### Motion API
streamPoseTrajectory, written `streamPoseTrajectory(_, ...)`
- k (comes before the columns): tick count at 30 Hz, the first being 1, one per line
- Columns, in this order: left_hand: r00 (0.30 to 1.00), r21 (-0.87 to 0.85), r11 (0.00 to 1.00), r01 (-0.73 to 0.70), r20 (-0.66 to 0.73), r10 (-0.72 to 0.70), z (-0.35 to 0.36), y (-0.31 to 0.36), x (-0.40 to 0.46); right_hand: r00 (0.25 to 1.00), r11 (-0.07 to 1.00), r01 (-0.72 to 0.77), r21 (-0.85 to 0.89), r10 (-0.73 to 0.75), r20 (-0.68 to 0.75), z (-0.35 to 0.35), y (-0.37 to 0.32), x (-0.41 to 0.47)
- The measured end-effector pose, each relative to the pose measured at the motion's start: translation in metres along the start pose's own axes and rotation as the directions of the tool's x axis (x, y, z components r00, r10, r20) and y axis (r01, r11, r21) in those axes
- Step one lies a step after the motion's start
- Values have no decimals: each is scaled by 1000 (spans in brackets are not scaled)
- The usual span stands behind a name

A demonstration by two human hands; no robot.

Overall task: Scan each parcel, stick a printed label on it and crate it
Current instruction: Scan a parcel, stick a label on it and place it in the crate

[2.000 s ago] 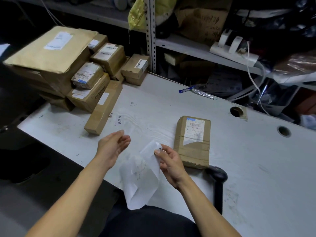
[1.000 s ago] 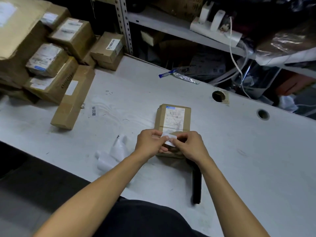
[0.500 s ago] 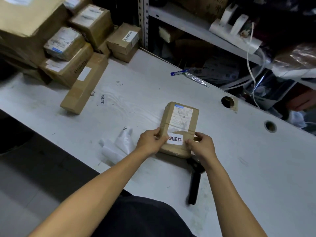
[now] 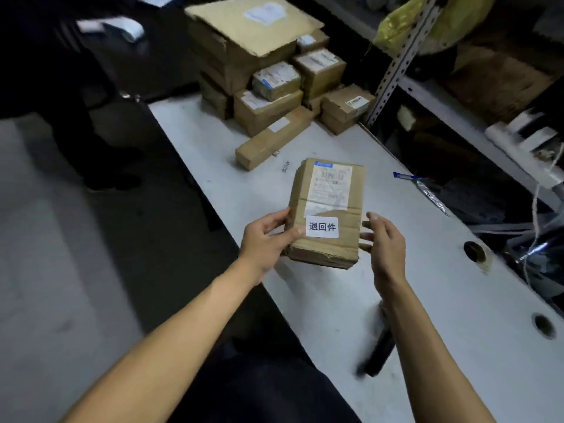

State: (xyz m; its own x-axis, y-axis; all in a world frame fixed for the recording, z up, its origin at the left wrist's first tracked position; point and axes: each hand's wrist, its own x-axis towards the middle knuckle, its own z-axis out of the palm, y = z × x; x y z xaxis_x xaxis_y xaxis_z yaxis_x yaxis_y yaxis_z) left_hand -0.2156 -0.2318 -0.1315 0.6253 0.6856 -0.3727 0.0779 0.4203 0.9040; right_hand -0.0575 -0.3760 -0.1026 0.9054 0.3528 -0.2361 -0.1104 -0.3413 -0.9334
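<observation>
Above the table, labelled parcel lengthwise away, in left hand; right hand released.

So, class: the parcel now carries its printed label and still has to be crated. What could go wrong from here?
1. Only the left hand grips the parcel; the right hand is open beside it, so it might slip.
2. The small label may lift if not pressed flat.
3. The black scanner lies under the right forearm and might get knocked.

The parcel was brown cardboard with a white shipping slip edged in blue; its label was white with black characters, the bench pale grey-white, the stacked boxes brown
</observation>
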Motion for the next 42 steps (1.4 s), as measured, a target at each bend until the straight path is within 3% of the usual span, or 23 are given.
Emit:
streamPoseTrajectory(4,972,-155,984,-88,-228,51,-70,-13,-58,977,991,70,-111,-46,206,60,-2,-31)
streamPoseTrajectory(7,903,-208,965,-160,-425,58,-117,-23,-117,896,961,187,-202,-82,436,106,-3,-69)
streamPoseTrajectory(13,670,-157,945,-286,-738,80,-190,-48,-263,614,937,292,-192,-29,789,183,9,-180)
streamPoseTrajectory(17,470,-98,927,-361,-878,90,-222,-71,-368,403,948,265,-178,59,913,227,15,-274)
streamPoseTrajectory(20,315,-82,911,-405,-947,55,-236,-90,-440,233,923,345,-172,94,968,252,23,-344)
streamPoseTrajectory(27,-66,-59,853,-518,-992,-109,-232,-149,-587,-195,801,598,1,145,970,270,53,-513)
streamPoseTrajectory(33,-313,-55,813,-580,-906,-285,-227,-221,-699,-531,528,768,363,208,821,259,112,-664)
streamPoseTrajectory(37,-447,-50,831,-555,-824,-348,-227,-269,-774,-671,488,717,498,290,682,255,169,-767)
streamPoseTrajectory(42,-547,-107,815,-569,-691,-473,-212,-327,-859,-718,389,693,607,441,538,232,242,-886)
